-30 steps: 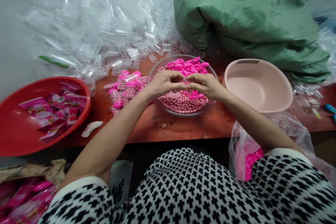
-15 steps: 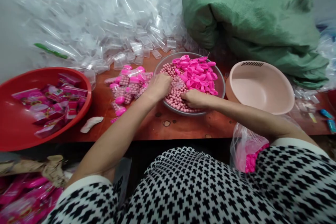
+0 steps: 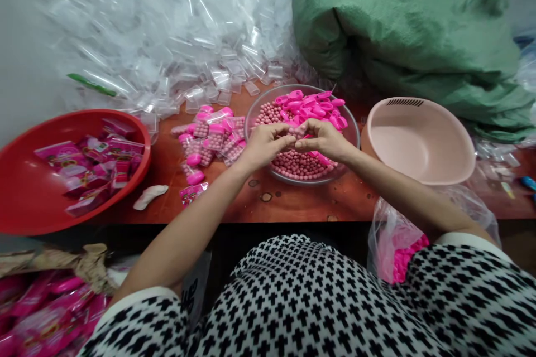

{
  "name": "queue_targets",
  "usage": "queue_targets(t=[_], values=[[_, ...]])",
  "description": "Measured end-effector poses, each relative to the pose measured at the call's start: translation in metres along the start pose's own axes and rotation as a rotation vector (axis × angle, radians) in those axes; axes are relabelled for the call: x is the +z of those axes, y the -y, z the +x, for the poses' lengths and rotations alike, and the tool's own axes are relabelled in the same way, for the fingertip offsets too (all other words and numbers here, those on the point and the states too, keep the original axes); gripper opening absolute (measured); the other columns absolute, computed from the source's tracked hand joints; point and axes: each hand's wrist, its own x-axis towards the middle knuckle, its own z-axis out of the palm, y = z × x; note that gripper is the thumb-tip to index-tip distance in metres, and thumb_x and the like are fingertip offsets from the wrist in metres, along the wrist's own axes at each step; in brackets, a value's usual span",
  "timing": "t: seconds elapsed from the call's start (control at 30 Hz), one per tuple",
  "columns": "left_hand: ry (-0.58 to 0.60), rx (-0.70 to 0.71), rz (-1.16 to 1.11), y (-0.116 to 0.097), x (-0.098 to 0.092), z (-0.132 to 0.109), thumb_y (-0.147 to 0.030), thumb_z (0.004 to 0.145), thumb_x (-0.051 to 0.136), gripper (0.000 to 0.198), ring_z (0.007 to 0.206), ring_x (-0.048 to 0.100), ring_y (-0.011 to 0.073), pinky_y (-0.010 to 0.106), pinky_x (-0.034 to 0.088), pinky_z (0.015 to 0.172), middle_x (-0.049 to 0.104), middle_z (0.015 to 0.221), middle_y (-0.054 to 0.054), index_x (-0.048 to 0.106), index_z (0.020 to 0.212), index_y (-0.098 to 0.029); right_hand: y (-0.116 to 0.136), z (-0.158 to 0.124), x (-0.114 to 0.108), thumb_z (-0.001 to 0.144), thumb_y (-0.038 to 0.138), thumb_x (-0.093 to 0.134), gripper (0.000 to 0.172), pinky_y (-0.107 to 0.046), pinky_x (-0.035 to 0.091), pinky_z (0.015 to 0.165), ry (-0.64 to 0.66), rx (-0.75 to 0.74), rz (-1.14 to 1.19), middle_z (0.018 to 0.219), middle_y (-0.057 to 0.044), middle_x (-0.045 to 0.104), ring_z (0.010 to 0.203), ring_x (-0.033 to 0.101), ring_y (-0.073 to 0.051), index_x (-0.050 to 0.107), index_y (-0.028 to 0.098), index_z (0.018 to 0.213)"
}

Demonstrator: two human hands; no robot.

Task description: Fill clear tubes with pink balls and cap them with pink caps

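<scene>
Above a grey bowl [image 3: 357,145], my left hand [image 3: 267,145] and my right hand [image 3: 325,140] are closed together on a small clear container of pink beads [image 3: 297,131]. Fingertips cover part of it, so I cannot tell whether a cap is on. Loose pink beads [image 3: 299,166] fill the front and left of the bowl. Bright pink plastic caps [image 3: 310,106] are heaped at its back right. Left of the bowl lies a pile of bead-filled containers with pink ends [image 3: 216,136].
A red basin [image 3: 25,189] holding pink packets stands at the left. Clear empty containers [image 3: 196,95] are heaped at the back. On the right are a pale pink basin [image 3: 419,148] and a green sack [image 3: 402,28]. A plastic bag of pink pieces [image 3: 404,256] hangs below the table edge.
Both hands have risen out of the beads and come together over the bowl, with a bead-filled container now between their fingers. The view has shifted slightly.
</scene>
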Motion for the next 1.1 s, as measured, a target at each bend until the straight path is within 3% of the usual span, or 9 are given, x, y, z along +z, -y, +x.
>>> queue_targets(t=[0.17, 0.23, 0.43, 0.57, 0.67, 0.77, 0.93, 1.03, 1.1], values=[[0.042, -0.025, -0.200, 0.009, 0.006, 0.006, -0.048, 0.075, 0.074, 0.046, 0.080, 0.067, 0.0195, 0.033, 0.057, 0.076, 0.073, 0.091, 0.008, 0.075, 0.103, -0.011, 0.010, -0.012, -0.017, 0.073, 0.038, 0.083, 0.048, -0.035, 0.059, 0.076, -0.056, -0.178, -0.320, 0.096, -0.002, 0.069, 0.081, 0.070, -0.019, 0.057, 0.024, 0.112], [0.058, -0.013, -0.210, 0.010, 0.005, 0.007, -0.049, 0.075, 0.075, 0.046, 0.083, 0.067, 0.0198, 0.033, 0.057, 0.077, 0.073, 0.093, 0.007, 0.075, 0.101, -0.011, 0.019, -0.016, -0.024, 0.083, 0.037, 0.073, 0.040, -0.035, 0.056, 0.082, -0.034, -0.286, -0.523, 0.105, -0.005, 0.071, 0.086, 0.070, -0.019, 0.060, 0.024, 0.119], [0.062, 0.032, -0.103, 0.010, 0.006, 0.008, -0.045, 0.075, 0.072, 0.039, 0.093, 0.068, 0.0228, 0.034, 0.056, 0.085, 0.074, 0.098, 0.007, 0.076, 0.097, -0.013, 0.038, -0.015, -0.026, 0.088, 0.023, 0.064, 0.016, -0.031, 0.046, 0.081, 0.099, -0.428, -0.923, 0.093, -0.004, 0.074, 0.084, 0.065, -0.019, 0.073, 0.019, 0.101], [-0.097, 0.026, -0.064, 0.013, 0.008, 0.008, -0.034, 0.079, 0.069, 0.028, 0.099, 0.068, 0.0234, 0.037, 0.056, 0.092, 0.075, 0.102, 0.008, 0.073, 0.098, -0.014, 0.044, -0.025, -0.033, 0.089, 0.032, 0.069, 0.016, -0.028, 0.041, 0.069, 0.043, -0.318, -0.928, 0.077, -0.002, 0.072, 0.070, 0.059, -0.015, 0.073, 0.017, 0.093], [-0.196, -0.018, -0.251, 0.013, 0.010, 0.009, -0.033, 0.080, 0.071, 0.024, 0.092, 0.069, 0.0210, 0.038, 0.061, 0.085, 0.073, 0.103, 0.007, 0.067, 0.097, -0.017, 0.045, -0.037, -0.041, 0.089, 0.041, 0.071, 0.024, -0.027, 0.042, 0.068, 0.166, -0.177, -0.972, 0.075, -0.001, 0.073, 0.068, 0.061, -0.015, 0.076, 0.018, 0.094], [-0.201, -0.062, -0.447, 0.011, 0.013, 0.010, -0.037, 0.078, 0.077, 0.027, 0.084, 0.070, 0.0187, 0.037, 0.063, 0.078, 0.071, 0.097, 0.004, 0.062, 0.090, -0.019, 0.039, -0.039, -0.037, 0.092, 0.035, 0.069, 0.023, -0.031, 0.046, 0.075, 0.132, -0.045, -1.224, 0.090, -0.007, 0.078, 0.081, 0.069, -0.022, 0.078, 0.017, 0.102], [-0.161, -0.081, -0.566, 0.008, 0.018, 0.011, -0.036, 0.071, 0.086, 0.033, 0.081, 0.069, 0.0176, 0.034, 0.064, 0.076, 0.071, 0.088, 0.003, 0.062, 0.085, -0.019, 0.023, -0.026, 0.001, 0.097, 0.030, 0.056, 0.030, -0.043, 0.051, 0.078, 0.075, 0.231, -1.562, 0.105, -0.022, 0.077, 0.097, 0.071, -0.038, 0.077, 0.011, 0.108], [-0.161, -0.063, -0.566, 0.010, 0.018, 0.010, -0.034, 0.073, 0.085, 0.031, 0.080, 0.069, 0.0170, 0.035, 0.063, 0.078, 0.072, 0.089, 0.003, 0.063, 0.088, -0.018, 0.017, -0.020, 0.008, 0.096, 0.028, 0.058, 0.027, -0.044, 0.052, 0.077, 0.041, 0.258, -1.573, 0.101, -0.023, 0.077, 0.095, 0.072, -0.039, 0.076, 0.010, 0.103], [-0.164, -0.069, -0.560, 0.010, 0.017, 0.009, -0.033, 0.076, 0.082, 0.029, 0.081, 0.069, 0.0173, 0.036, 0.063, 0.080, 0.071, 0.090, 0.003, 0.063, 0.090, -0.017, 0.013, -0.018, -0.001, 0.091, 0.028, 0.064, 0.020, -0.041, 0.052, 0.077, -0.005, 0.207, -1.383, 0.096, -0.018, 0.077, 0.091, 0.072, -0.034, 0.075, 0.012, 0.096]])
